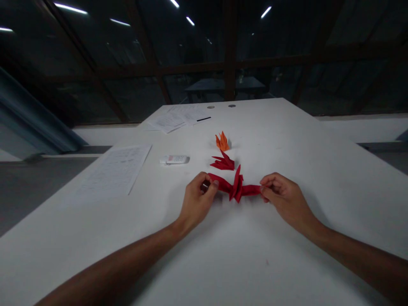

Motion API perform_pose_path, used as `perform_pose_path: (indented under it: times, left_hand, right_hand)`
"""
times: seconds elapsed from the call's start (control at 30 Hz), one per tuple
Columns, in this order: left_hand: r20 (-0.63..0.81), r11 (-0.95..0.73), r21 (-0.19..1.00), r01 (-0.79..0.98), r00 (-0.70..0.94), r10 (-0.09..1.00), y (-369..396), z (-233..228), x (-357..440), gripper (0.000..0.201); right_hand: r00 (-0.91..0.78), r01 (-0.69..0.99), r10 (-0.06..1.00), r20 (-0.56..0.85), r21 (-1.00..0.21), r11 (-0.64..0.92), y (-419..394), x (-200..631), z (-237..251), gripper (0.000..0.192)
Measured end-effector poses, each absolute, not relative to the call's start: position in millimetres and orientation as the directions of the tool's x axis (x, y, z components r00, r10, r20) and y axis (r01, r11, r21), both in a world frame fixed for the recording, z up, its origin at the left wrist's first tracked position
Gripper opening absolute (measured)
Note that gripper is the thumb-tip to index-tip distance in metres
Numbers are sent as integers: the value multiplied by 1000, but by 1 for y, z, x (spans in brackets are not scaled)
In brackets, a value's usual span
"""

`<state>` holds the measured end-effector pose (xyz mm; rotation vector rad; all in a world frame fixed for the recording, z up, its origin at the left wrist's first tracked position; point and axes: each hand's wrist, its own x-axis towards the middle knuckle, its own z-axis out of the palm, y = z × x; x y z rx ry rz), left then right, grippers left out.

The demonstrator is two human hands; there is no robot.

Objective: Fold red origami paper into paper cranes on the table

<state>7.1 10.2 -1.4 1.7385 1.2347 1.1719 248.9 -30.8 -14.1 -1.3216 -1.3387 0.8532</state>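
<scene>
A red origami crane (236,188) with its wings spread sideways is held between my two hands, just above the white table. My left hand (200,194) pinches the left wing between thumb and fingers. The tip of the right wing is pinched by my right hand (282,194). Behind this crane, a second red folded paper crane (224,161) rests on the table. Farther back sits an orange folded paper crane (222,141).
A white correction-tape-like item (174,160) lies left of the cranes. Printed sheets (116,168) are on the left, and more papers (174,121) with a black pen (204,119) lie farther back. Two round grommets (232,106) sit near the table's (280,140) far edge, before dark windows.
</scene>
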Motion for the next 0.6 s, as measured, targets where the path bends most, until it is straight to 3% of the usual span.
perform_pose_path:
  times: [0.2,0.6]
  left_hand:
    - [184,-201,949,244,92,979,20,-7,6,16]
    - [72,-97,952,290,95,993,23,-2,6,18]
  right_hand:
    - [178,150,977,120,-984,94,-25,250,-15,12]
    - [232,92,967,107,-992,87,-21,253,-18,11]
